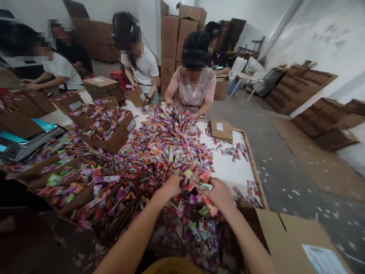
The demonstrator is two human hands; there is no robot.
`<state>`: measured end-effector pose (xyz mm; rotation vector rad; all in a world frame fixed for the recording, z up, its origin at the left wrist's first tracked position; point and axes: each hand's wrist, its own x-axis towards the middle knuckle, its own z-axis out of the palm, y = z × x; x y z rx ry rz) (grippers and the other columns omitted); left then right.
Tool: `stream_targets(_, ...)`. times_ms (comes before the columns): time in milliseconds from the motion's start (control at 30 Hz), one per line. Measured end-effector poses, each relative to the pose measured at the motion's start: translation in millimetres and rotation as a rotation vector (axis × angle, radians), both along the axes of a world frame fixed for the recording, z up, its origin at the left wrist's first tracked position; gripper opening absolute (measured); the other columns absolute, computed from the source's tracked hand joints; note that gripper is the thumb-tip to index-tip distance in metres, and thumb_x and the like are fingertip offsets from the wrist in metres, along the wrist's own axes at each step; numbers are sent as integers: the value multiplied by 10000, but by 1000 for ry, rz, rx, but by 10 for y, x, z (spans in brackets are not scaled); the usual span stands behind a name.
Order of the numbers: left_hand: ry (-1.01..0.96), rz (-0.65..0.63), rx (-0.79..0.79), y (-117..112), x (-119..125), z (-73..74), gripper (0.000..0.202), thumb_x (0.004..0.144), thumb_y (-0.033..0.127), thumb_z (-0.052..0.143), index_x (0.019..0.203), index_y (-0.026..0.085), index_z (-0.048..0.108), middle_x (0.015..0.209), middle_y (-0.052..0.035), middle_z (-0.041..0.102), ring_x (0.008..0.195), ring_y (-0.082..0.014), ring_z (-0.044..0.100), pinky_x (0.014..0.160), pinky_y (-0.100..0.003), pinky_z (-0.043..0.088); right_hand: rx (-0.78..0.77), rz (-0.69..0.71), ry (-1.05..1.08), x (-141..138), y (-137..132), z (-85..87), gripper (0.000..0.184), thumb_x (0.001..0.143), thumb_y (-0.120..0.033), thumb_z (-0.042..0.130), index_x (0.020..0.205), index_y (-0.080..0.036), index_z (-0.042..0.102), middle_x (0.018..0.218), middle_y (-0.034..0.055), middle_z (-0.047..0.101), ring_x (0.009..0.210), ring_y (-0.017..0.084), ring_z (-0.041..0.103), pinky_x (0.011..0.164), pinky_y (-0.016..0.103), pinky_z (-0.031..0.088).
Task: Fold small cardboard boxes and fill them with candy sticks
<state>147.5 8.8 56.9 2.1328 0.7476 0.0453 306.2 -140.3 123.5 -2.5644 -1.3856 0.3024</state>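
A bunch of small colourful wrapped packets is gathered between my two hands, just above the near edge of the heap. My left hand curls round the bunch from the left. On the other side my right hand grips it, with a green-and-white packet by the fingers. Below my hands, more packets lie in what looks like an open cardboard box, whose flap with a white label spreads to the right. A large heap of the same packets covers the table beyond.
Packet-filled cardboard boxes stand on the table's left, near a scale. Flattened cartons lie on the white tabletop, edged by a wooden rim. Across the heap a co-worker handles packets; several others work further left.
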Motion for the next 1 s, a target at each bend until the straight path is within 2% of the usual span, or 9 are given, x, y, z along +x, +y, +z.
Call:
stream_targets(100,-89,202,46,117,-194,-85,442,725,81,570,1149,179,644,1106,-54,710,1044,-210,640,949,-311,487,-271,142,-43,-351,273,-381,259,816,-229,621,1048,-121,663,1009,171,682,909,290,668,770,340,483)
stream_targets(233,-8,344,-81,-18,-274,-478,554,763,91,570,1308,190,544,1259,-86,663,1185,-234,597,1048,-382,446,-468,207,-1,-667,534,-907,317,839,-2,445,1046,-40,681,1039,239,683,921,300,696,730,332,508)
stream_targets(333,31,369,-133,-196,-202,-723,581,798,117,574,1371,144,481,1419,-158,533,1308,-270,509,1096,-408,397,-494,263,28,-655,535,-989,273,787,-14,536,994,-63,707,1026,213,701,941,288,695,746,303,507)
stream_targets(533,31,360,-180,-215,-142,-745,586,842,215,591,1405,149,441,1359,-152,583,1252,-242,552,1035,-349,435,-373,236,25,157,460,-217,345,779,-271,653,1108,-166,668,1064,137,691,1000,276,647,837,330,483)
stream_targets(633,87,375,-176,-155,-146,-694,578,792,119,592,1360,138,489,1283,-139,634,1177,-226,595,993,-311,446,-278,67,-115,543,475,239,619,780,-396,697,1340,-198,523,1274,180,569,1119,343,573,889,425,465)
stream_targets(733,141,399,-155,-188,-142,-621,538,771,81,563,1304,149,538,1170,-135,687,1085,-244,640,934,-324,466,-262,17,-264,430,437,314,640,811,-391,690,1396,-258,466,1351,192,491,1207,396,498,914,516,438)
stream_targets(833,184,388,-143,-342,-194,-551,479,773,175,608,1249,141,565,1103,-156,700,1031,-286,658,891,-352,476,-395,182,-68,-79,366,-127,410,831,-311,654,1231,-229,611,1126,150,626,1064,318,607,895,430,463)
stream_targets(933,183,374,-186,-539,-308,-570,497,746,326,681,1185,126,564,1110,-173,682,1046,-312,642,886,-369,474,-490,207,135,-510,288,-811,660,729,-285,734,1352,-241,521,1275,190,565,1038,328,632,847,409,491)
stream_targets(1000,91,483,-291,-627,-377,-644,424,809,422,607,1108,123,576,1121,-172,670,1076,-295,622,914,-370,463,-392,174,222,-602,226,-1178,593,728,-204,693,1307,-175,569,1287,236,562,985,321,654,824,399,500)
